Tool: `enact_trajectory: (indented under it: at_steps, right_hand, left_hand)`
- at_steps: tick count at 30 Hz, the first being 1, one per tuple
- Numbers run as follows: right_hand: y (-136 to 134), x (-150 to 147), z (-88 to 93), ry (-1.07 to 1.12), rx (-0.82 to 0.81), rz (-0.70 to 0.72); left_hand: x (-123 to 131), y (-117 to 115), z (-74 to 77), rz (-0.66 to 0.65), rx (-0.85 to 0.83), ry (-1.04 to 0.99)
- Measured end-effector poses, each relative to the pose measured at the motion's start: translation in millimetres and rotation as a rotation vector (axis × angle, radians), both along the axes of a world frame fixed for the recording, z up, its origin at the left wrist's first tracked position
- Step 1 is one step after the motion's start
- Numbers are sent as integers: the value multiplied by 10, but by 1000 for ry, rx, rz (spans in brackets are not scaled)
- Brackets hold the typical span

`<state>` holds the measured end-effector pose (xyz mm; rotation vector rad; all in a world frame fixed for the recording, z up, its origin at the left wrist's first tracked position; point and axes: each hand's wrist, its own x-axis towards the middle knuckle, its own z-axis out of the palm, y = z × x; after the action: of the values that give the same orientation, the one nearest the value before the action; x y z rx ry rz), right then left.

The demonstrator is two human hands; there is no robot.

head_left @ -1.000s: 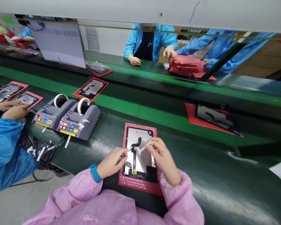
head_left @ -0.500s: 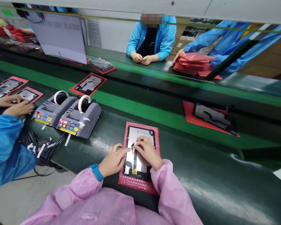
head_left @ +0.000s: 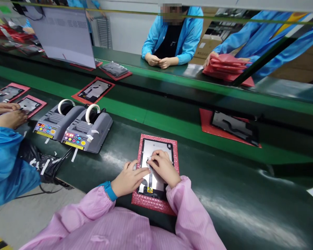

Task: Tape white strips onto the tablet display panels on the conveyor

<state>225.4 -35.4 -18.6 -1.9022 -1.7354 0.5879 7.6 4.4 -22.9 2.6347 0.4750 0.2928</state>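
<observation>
A tablet screen panel (head_left: 156,144) with a silver back and black edges lies on a red bubble-wrap sheet (head_left: 146,205) right before me. Down its middle runs a dark flat ribbon cable (head_left: 150,180) with a yellow patch at the lower end. My left hand (head_left: 129,178) reaches in from the left, fingers stretched out, its index fingertip on the cable. Thumb and fingers of my right hand (head_left: 165,167) are pinched together by the cable's upper end; whatever small piece they hold is hidden.
Two grey tape dispensers (head_left: 94,133) stand to the left, beside a co-worker's hands (head_left: 11,116) over another panel. More panels on red sheets lie along the green strip, one at the right (head_left: 233,125). Across the bench, a person (head_left: 172,38) leans on the far ledge.
My left index finger has moved slightly right and down, onto the cable. My right hand stays nearly in place, still pinched. The co-worker's hands at the left have shifted a little left.
</observation>
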Motion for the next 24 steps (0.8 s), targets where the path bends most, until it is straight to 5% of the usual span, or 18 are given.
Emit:
enact_trajectory:
  at_steps: [9, 16, 24]
  right_hand:
    - [30, -47, -29, -6, 136, -130]
    - [235, 138, -123, -1, 313, -328]
    - [-65, 24, 88, 415, 207, -32]
  left_hand:
    - [6, -18, 8, 20, 13, 21]
    - [21, 68, 5, 152, -273, -104]
    - [166, 237, -18, 253, -420, -334]
